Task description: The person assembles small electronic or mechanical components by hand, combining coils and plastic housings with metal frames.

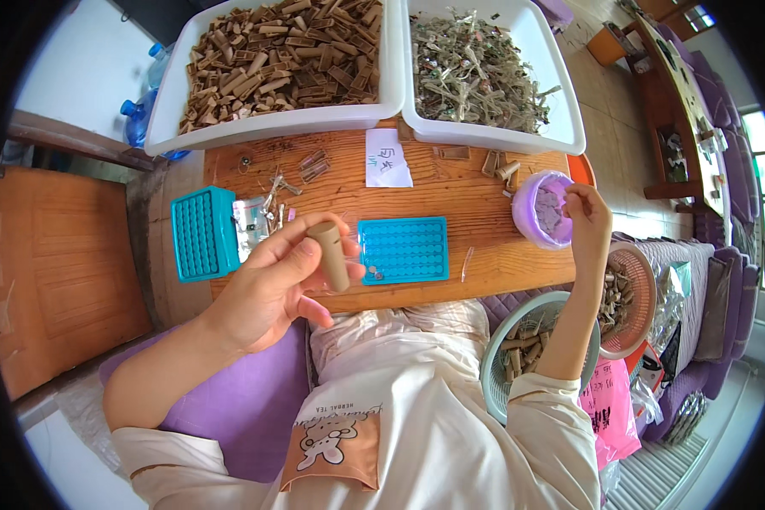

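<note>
My left hand (259,280) is closed around a brown tube-shaped casing (328,255), held nearly upright above the table's front part, with a small dark slit near its top. My right hand (588,208) is at the right rim of a purple bowl (523,223) that holds greyish-lilac lumpy material; its fingers are pinched together, and anything between them is too small or hidden to make out. Between the hands lies a blue tray (404,246) with rows of slots and a few small bits at its lower left corner. A thin clear strip (467,263) rests right of this tray.
At the back stand a white tub (272,129) of brown shell pieces and another white tub (493,138) of clear and metallic parts. Left are a teal slotted block (204,234) and loose metal parts (274,204). A grey-green basket (495,387) and pink basket (640,327) stand right of my lap.
</note>
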Available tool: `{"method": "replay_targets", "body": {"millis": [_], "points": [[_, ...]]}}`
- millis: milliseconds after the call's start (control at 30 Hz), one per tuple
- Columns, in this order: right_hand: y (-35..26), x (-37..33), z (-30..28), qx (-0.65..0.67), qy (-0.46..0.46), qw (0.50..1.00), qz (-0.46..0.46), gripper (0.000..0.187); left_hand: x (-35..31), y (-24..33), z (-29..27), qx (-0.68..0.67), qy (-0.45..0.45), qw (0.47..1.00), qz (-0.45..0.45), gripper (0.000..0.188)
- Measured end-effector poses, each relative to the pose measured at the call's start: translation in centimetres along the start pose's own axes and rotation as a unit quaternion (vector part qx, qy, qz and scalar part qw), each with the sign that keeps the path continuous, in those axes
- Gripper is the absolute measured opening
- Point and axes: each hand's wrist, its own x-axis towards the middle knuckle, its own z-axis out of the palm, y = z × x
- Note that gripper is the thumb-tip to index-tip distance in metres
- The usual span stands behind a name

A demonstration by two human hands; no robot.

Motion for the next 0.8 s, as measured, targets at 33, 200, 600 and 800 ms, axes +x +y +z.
{"method": "replay_targets", "body": {"millis": [33, 200, 600, 800], "points": [[-0.8, -0.4, 0.3, 0.044, 0.003, 0.999, -0.011, 0.008, -0.1, 0.0, 0.0, -0.005, -0.001, 1.000, -0.015, 0.032], [-7.0, -4.3, 4.0, 0.184, -0.001, 0.982, -0.050, 0.010, -0.2, -0.2, 0.5, -0.032, 0.008, 0.997, -0.066, 0.035], [-13.7, -8.6, 11.7, 0.324, -0.261, 0.896, -0.155, 0.007, -1.0, -0.4, 0.0, -0.071, -0.045, 0.993, -0.087, 0.033], [-13.5, -8.5, 11.2, 0.318, -0.282, 0.895, -0.135, 0.008, -1.4, -0.3, 0.7, -0.054, -0.046, 0.992, -0.100, 0.031]]}}
